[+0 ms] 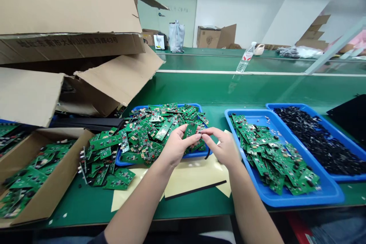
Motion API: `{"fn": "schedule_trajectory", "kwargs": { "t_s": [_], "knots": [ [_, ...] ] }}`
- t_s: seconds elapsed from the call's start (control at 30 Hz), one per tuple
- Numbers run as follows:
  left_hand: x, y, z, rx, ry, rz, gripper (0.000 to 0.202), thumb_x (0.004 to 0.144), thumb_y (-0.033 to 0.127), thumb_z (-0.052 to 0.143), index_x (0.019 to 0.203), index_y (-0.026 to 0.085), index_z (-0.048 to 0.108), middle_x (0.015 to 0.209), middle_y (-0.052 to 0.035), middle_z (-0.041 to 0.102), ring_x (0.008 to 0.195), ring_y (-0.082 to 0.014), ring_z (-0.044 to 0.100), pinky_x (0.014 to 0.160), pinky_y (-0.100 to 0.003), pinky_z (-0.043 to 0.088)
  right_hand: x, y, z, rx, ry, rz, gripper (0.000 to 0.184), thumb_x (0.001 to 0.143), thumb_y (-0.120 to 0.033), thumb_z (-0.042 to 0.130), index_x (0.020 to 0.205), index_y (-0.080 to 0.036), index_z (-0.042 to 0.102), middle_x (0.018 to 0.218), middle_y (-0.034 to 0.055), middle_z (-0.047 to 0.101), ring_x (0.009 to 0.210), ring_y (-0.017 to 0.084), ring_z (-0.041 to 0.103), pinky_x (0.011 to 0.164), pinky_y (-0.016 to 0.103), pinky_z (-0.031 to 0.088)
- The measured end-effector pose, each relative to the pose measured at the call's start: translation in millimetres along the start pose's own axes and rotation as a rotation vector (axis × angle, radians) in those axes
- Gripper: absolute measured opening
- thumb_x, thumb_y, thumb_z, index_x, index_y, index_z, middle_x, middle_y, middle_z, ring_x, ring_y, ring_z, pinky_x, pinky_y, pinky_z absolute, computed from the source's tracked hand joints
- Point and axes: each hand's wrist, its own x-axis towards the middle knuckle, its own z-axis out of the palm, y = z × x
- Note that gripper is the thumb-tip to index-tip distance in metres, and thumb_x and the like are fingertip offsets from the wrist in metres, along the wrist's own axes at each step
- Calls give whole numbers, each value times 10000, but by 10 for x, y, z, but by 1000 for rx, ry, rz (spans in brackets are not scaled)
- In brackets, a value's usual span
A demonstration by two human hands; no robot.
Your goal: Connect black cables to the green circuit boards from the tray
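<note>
Now | left hand (175,145) grip clamped on circuit board (190,129), held clear above blue tray (192,156) at 12 o'clock | right hand (225,148) grip pinched on its 3 o'clock edge, steadying | second tray (323,194) 3 o'clock, reachable

My left hand (175,148) and right hand (225,148) meet in front of me, their fingertips all but touching. Both arms are bare. My left forearm (137,206) slants up to the right and my right forearm (251,206) slants up to the left, so they converge at the wrists. My left fingers curl closed in a pinch, thumb uppermost. My right thumb and forefinger press together with the other fingers tucked, and I see the back of that hand.
</note>
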Motion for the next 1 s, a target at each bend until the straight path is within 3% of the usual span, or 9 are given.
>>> {"fn": "schedule_trajectory", "kwargs": {
  "t_s": [0.17,0.3,0.37,0.6,0.77,1.0],
  "knots": [
    [28,4,-12,29,28,45,295,686,380,708,807,131,605,642,-4,610,533,-88,528,483,-197,417,0,-18,-9,-148,-42,-127,178,877,-283,489,748,-207,586,704,27,648,646,159,597,610,281,468],
    [46,-9,-64,290,174,212,289,745,421,641,824,151,574,714,-28,647,585,-131,589,518,-234,485,2,-18,-104,-227,-34,-189,173,863,-222,482,705,-209,551,636,10,602,584,145,553,570,268,432],
    [51,-9,-79,367,220,233,272,760,418,624,806,155,571,705,-22,639,588,-132,594,526,-234,491,0,-24,-124,-205,-9,-195,161,871,-210,469,734,-211,552,658,12,606,614,149,567,599,269,445],
    [47,-60,-7,202,-58,28,242,781,371,572,685,152,533,620,-4,594,535,-105,561,524,-213,475,0,9,-29,-335,-61,-239,181,921,-232,420,815,-202,563,721,36,618,656,156,574,612,265,430],
    [49,-103,11,280,-99,41,203,791,302,521,654,153,503,595,12,551,549,-111,563,559,-231,484,12,12,-17,-436,-58,-294,222,927,-215,391,778,-188,554,670,29,590,604,149,538,575,265,396],
    [32,-84,29,345,-123,58,129,796,216,454,764,149,559,636,7,573,561,-126,582,576,-258,509,20,-12,-21,-484,-52,-323,246,926,-202,400,726,-184,542,625,18,574,567,137,524,552,253,374]
  ]
}}
